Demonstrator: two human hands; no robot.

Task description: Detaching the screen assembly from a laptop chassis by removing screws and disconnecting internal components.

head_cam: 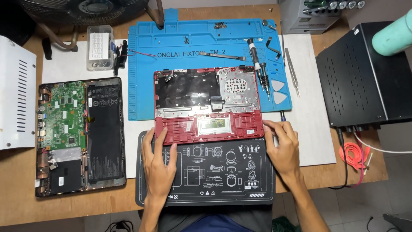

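Observation:
An opened red laptop shell [209,125] lies inner side up, straddling the blue repair mat [180,43] and a black printed mat [214,180]. Its upper half shows black film and a perforated metal plate [237,85]; the lower half shows the red palm rest frame and touchpad back [213,125]. My left hand [158,161] rests flat on the black mat, fingertips touching the shell's near left corner. At the shell's near right corner, my right hand [281,146] touches the edge with spread fingers. Neither hand holds anything.
A second opened laptop [79,133] with green board and black battery lies at left. A screwdriver [257,60], tweezers [292,71], picks [279,86] and a clear parts box [99,47] sit at the back. A black metal box [365,73] stands right, a white vented panel [15,94] far left.

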